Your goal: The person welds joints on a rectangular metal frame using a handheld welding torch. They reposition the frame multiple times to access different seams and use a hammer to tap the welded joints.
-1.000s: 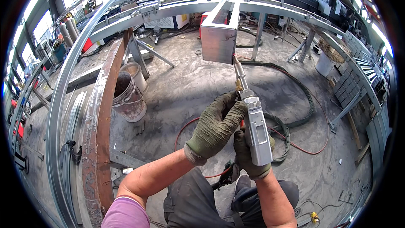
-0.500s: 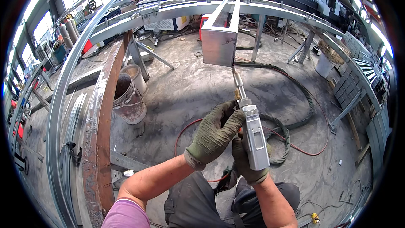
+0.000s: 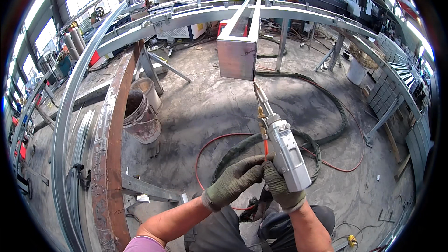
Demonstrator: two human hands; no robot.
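Observation:
My right hand (image 3: 282,190), in a green work glove, is closed around the handle of a silver welding gun (image 3: 290,156). Its narrow copper tip points away from me, just below the lower right corner of a square metal tube's (image 3: 237,59) near end, apart from it. A brass fitting (image 3: 262,123) runs alongside the nozzle, with a red hose (image 3: 266,149) leading down from it toward my hands. My gloved left hand (image 3: 232,183) is closed, its fingertips against the right thumb beside that hose. What lies between those fingertips is hidden.
The tube rests on a long metal rail (image 3: 186,18) crossing the far side. A rusty beam (image 3: 109,158) and stained buckets (image 3: 142,121) stand at left. A dark sheathed cable (image 3: 333,105) curves over the floor. Metal stock (image 3: 385,93) is stacked at right.
My left hand has come down from the gun's front, near the brass fitting, to beside my right hand. The gun has shifted slightly right and down, its tip farther from the tube.

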